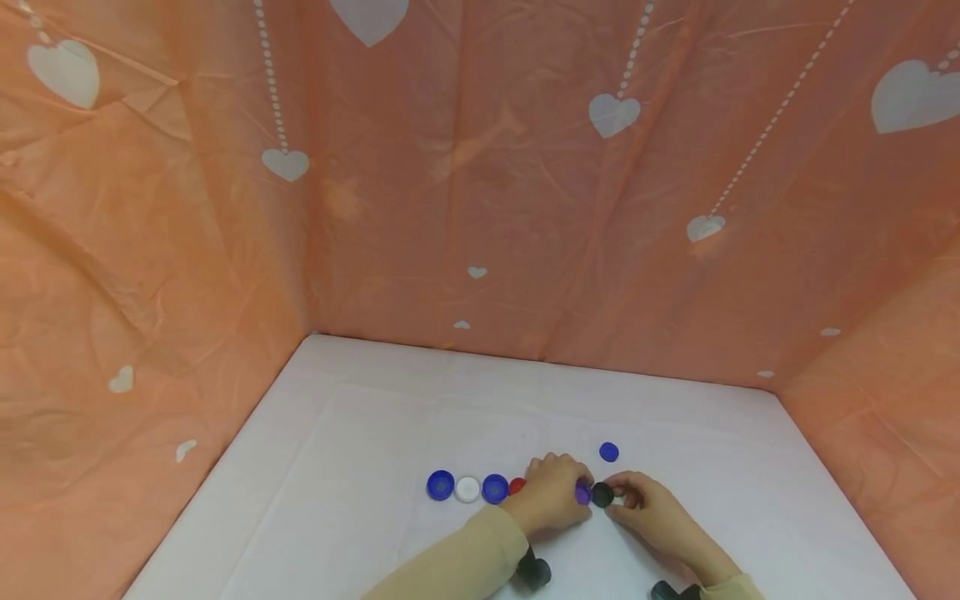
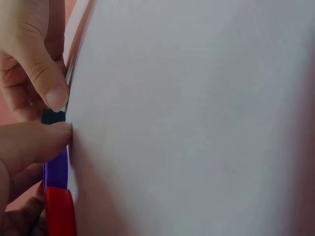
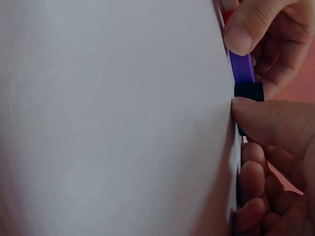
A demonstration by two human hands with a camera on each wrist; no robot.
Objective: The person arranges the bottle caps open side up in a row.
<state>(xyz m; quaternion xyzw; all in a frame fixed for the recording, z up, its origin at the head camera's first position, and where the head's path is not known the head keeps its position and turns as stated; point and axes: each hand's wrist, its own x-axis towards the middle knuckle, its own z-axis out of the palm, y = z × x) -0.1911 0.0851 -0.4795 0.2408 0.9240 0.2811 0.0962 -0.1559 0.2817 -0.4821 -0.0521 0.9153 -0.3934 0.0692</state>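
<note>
A row of plastic bottle caps lies on the white table. From the left in the head view come a blue cap [image 1: 440, 485], a white cap [image 1: 467, 489], another blue cap [image 1: 495, 489] and a red cap [image 1: 517, 485], partly covered by my left hand [image 1: 553, 493]. That hand pinches a purple cap [image 1: 582, 493] between thumb and fingers. Beside it, my right hand [image 1: 651, 510] grips a black cap [image 1: 602, 494]. In the right wrist view the black cap [image 3: 250, 92] stands right against the purple cap [image 3: 242, 67]. The left wrist view shows the red cap [image 2: 60, 211] beside the purple one.
A lone blue cap [image 1: 609, 452] lies beyond the row, above the gap between the hands. The table [image 1: 360, 417] is bounded at the back and sides by orange cloth [image 1: 420, 208] with white hearts. Dark wrist devices [image 1: 534, 571] sit by both sleeves.
</note>
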